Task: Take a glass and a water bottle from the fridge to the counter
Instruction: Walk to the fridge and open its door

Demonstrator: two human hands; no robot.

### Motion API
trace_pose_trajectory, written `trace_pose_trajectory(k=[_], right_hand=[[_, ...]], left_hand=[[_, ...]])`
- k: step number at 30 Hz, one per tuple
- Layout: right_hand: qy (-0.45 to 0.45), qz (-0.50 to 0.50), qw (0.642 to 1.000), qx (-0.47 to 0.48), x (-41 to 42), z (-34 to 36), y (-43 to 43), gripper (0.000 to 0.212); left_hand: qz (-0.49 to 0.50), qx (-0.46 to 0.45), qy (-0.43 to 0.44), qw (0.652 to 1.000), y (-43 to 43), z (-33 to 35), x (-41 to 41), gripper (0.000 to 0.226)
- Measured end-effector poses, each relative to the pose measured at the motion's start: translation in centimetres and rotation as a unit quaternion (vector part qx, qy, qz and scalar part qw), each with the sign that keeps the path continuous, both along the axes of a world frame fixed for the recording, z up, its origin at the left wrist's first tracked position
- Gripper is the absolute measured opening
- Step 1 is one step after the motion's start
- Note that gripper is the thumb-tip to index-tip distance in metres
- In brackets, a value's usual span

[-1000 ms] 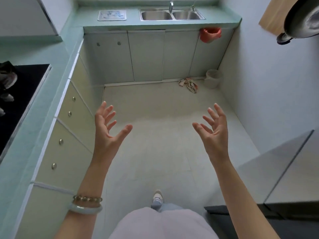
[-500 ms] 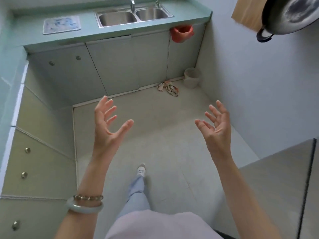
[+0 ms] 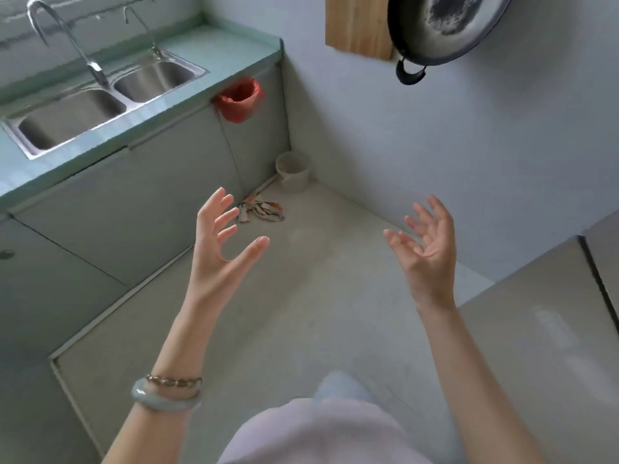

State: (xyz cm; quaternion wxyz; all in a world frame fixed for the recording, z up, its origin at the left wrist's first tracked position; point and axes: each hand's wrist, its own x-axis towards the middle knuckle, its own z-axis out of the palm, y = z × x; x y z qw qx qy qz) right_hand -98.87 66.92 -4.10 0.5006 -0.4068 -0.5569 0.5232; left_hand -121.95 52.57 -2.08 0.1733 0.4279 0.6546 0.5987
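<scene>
My left hand point(image 3: 219, 249) is raised in front of me over the floor, fingers spread and empty, with two bracelets on its wrist. My right hand point(image 3: 427, 247) is held up at the same height to the right, palm turned inward, fingers apart, holding nothing. The grey fridge point(image 3: 542, 346) shows at the lower right edge, its doors closed, just right of my right forearm. The pale green counter point(image 3: 214, 58) runs along the upper left. No glass or water bottle is in view.
A steel double sink point(image 3: 100, 98) with two taps sits in the counter. A red bag point(image 3: 239, 100) hangs at the counter's end. A small bucket point(image 3: 293, 170) and a crumpled cloth point(image 3: 261, 211) lie in the floor corner. A wok point(image 3: 445, 28) and wooden board point(image 3: 358, 25) hang on the wall.
The view has swung to the right: the sink and cabinets slid left and the fridge grew larger at the right. Both hands stayed raised and open.
</scene>
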Motion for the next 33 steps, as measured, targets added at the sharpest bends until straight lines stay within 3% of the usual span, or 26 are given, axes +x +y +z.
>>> trace_pose_trajectory(k=[13, 21, 27, 33], right_hand=[[0.0, -0.188, 0.982, -0.015, -0.9, -2.5, 14.1, 0.068], [0.013, -0.299, 0.954, 0.002, 0.4, -1.2, 25.7, 0.068], [-0.008, -0.365, 0.931, 0.001, 3.1, -0.1, 29.6, 0.067], [-0.007, -0.483, 0.876, -0.01, 5.4, 0.7, 30.9, 0.066]], left_hand=[[-0.193, -0.012, -0.011, 0.981, 23.5, -3.6, -4.5, 0.077], [-0.302, 0.002, 0.007, 0.953, 41.7, -0.9, -2.3, 0.077], [-0.401, 0.007, -0.007, 0.916, 50.7, -0.3, 1.8, 0.077], [-0.525, -0.007, -0.021, 0.851, 58.1, -0.8, 7.1, 0.077]])
